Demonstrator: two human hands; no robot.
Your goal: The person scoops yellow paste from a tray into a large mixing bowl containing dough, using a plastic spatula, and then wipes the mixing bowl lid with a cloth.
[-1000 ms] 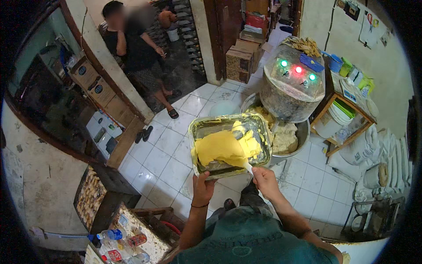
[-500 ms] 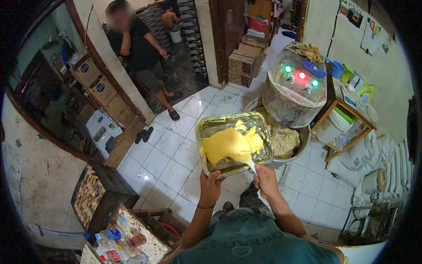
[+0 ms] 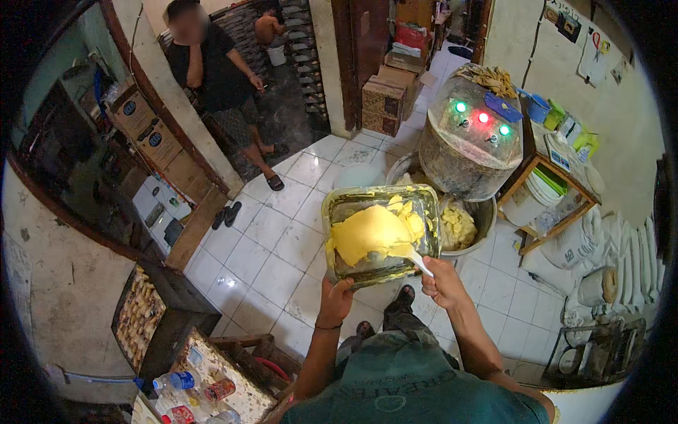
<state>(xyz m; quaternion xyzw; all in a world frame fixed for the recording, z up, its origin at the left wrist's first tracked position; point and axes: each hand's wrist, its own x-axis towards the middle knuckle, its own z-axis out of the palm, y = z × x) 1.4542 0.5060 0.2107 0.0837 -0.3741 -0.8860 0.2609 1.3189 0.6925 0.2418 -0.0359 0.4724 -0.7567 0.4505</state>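
My left hand [image 3: 335, 302] grips the near left edge of a rectangular tub [image 3: 337, 266] smeared with yellow fat. Inside lies a thick mass of margarine-like yellow spread [image 3: 371, 233], with smaller lumps at its right. My right hand [image 3: 445, 283] is closed round the white handle of a spatula [image 3: 421, 264], whose blade is down in the spread and mostly hidden. Just beyond the tub's right side is a large metal mixing bowl [image 3: 487, 237], partly covered by the tub. It holds pale dough [image 3: 450, 233] with yellow lumps [image 3: 462, 225] on it.
A mixer head [image 3: 466, 152] with lit buttons stands over the bowl. To its right is a wooden shelf [image 3: 558, 205], with white sacks [image 3: 621, 261] beyond. Plastic bottles [image 3: 185, 381] stand at lower left. A person [image 3: 212, 78] stands in the far-left doorway; another sits behind.
The tub has shifted slightly right and down. My right hand and the spatula handle have moved right. More yellow lumps now show on the dough in the bowl.
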